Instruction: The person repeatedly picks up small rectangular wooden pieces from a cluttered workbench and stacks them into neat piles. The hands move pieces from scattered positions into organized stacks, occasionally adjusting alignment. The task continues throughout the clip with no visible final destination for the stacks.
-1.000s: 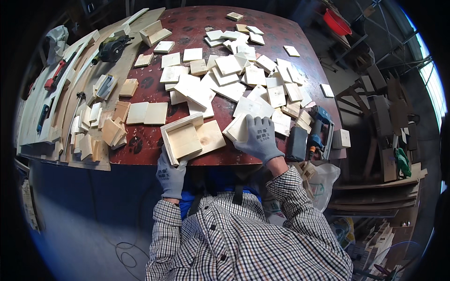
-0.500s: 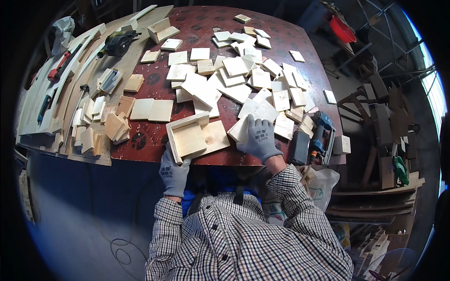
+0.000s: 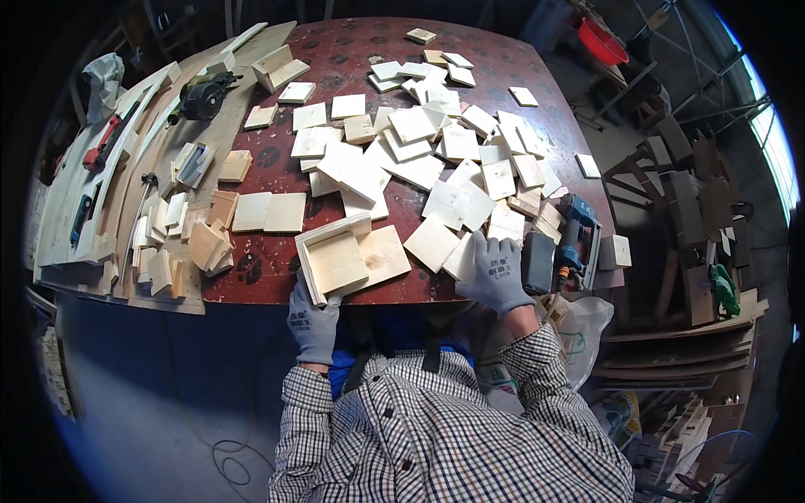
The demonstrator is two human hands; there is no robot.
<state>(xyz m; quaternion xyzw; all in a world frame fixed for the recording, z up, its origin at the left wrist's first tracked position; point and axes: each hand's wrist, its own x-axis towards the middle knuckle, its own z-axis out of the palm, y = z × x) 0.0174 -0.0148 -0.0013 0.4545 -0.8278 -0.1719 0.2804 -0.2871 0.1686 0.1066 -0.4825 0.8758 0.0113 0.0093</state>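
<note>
Wooden frame [image 3: 337, 261]: near edge of the red table [image 3: 277, 289], left of your midline. One wall runs along its left side, another along its far side; the inside faces up. It looks nearly square, so you get no strong long axis; the left wall points away from you, leaning slightly leftward at its far end. A flat knotted board [image 3: 386, 253] lies at its right, partly hidden by it.

Your left hand [image 3: 313, 325] is at the frame's near left corner, clearly the nearer hand to it. Its fingers go out of sight under or behind the wood; cannot tell whether they pinch.

Your right hand [image 3: 498, 275] rests to the right of a partly covered board [image 3: 460, 259], against or over that board's right side. Fingers lie close together, pointing away from you, tips bent down; thumb set apart toward the left. Cannot tell if the wood is pinched.

Key relation: from your right fingers, the frame lies left, with the knotted board, a pale square board [image 3: 433, 244] and the partly covered one between. The square board sits diagonally, one corner roughly toward you. Just right of your right hand: a black block [image 3: 537, 261], then a blue nail gun [image 3: 573, 239].
</note>
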